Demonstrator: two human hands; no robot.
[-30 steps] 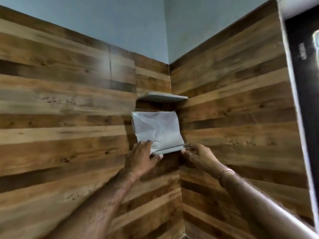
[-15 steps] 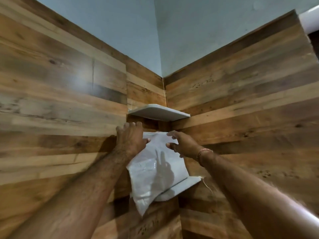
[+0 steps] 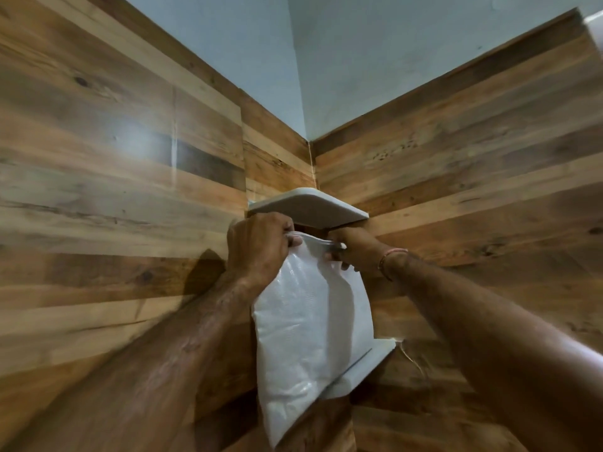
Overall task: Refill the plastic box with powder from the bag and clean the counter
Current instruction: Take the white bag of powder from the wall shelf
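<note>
- Gripping with left hand (image 3: 257,246), fingers curled over top-left corner of white crinkled plastic bag (image 3: 313,321).
- Pinching with right hand (image 3: 354,251) at top-right corner (thin pink bracelet (image 3: 390,259) on that wrist).
- Hanging below both grips, overlapping lower white corner shelf (image 3: 368,362).
- Just above the grips: upper white corner shelf (image 3: 310,207).

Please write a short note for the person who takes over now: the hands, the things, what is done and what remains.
Left hand grips the top left corner of the white plastic bag. Right hand pinches its top right edge.
Bag hangs upright in front of the lower white corner shelf.
Done: bag in hand.
Left: box not in view; refill it, clean counter.
</note>
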